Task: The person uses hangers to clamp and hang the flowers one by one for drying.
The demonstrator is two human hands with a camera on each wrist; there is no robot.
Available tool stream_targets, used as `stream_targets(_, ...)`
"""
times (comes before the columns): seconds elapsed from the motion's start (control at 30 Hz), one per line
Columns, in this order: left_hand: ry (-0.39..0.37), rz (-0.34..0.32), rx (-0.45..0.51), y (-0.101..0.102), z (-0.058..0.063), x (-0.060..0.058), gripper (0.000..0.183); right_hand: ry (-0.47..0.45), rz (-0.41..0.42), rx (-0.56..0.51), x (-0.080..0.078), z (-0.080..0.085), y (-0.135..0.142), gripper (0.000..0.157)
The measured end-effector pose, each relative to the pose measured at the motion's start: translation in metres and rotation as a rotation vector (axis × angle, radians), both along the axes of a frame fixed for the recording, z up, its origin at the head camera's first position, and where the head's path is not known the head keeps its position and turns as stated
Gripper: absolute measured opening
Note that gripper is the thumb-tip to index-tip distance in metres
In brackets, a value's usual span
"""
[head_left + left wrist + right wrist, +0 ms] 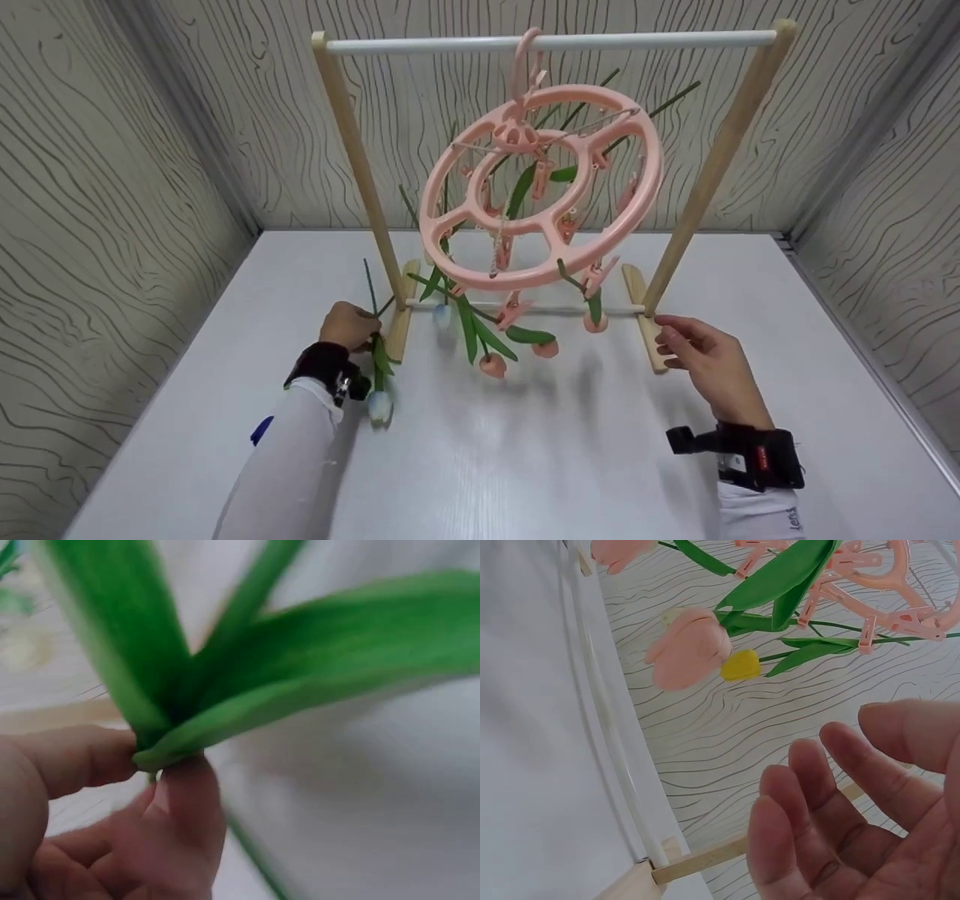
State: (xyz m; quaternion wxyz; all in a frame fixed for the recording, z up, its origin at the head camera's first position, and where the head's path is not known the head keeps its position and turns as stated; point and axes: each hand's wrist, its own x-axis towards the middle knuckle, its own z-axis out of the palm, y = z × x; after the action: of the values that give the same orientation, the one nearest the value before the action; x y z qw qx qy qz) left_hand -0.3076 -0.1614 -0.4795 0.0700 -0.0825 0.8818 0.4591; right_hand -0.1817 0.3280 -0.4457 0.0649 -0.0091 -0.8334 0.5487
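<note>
My left hand pinches an artificial tulip by its stem, beside the rack's left foot. The pale blue-and-white bloom hangs downward, and the stem points up past the hand. In the left wrist view, thumb and finger grip where the green leaves join the stem. Over the table, a round pink clip hanger hangs tilted from the rack's white bar. Tulips hang head-down from its clips, among them a peach tulip and a yellow tulip. My right hand, loosely curled and holding nothing, is near the rack's right post.
Wooden posts on flat feet carry the rack, with a lower white rod between them. The white table meets wood-grain patterned walls at the back and sides.
</note>
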Motion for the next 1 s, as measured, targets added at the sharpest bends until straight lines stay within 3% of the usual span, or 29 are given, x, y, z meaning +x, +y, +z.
stream_targets(0.07,0.060,0.048,0.118,-0.004,0.015,0.013,0.030,-0.004,0.012,-0.010,0.000,0.001,-0.003,0.045)
stream_targets(0.17,0.199,0.115,0.199,-0.004,0.041,0.039,0.029,0.003,0.025,-0.014,0.003,0.005,-0.007,0.046)
stream_targets(0.43,0.642,0.227,0.253,0.033,0.101,0.117,0.018,0.076,-0.006,0.021,0.015,0.021,-0.006,0.041)
stream_targets(0.63,0.815,0.259,0.314,0.059,0.136,0.173,0.018,0.135,-0.027,0.040,0.024,0.029,-0.005,0.036)
stream_targets(0.73,0.862,0.200,0.313,0.072,0.147,0.195,0.013,0.165,-0.038,0.033,0.029,0.033,-0.002,0.034)
stream_targets(0.83,0.912,0.073,0.311,0.086,0.152,0.208,0.010,0.168,-0.049,0.041,0.033,0.035,0.001,0.034)
stream_targets(0.93,0.949,-0.099,0.344,0.101,0.151,0.212,0.013,0.164,-0.058,0.062,0.036,0.036,0.002,0.033)
stream_targets(1.0,0.952,-0.179,0.353,0.110,0.149,0.211,0.014,0.159,-0.058,0.079,0.035,0.036,0.001,0.033)
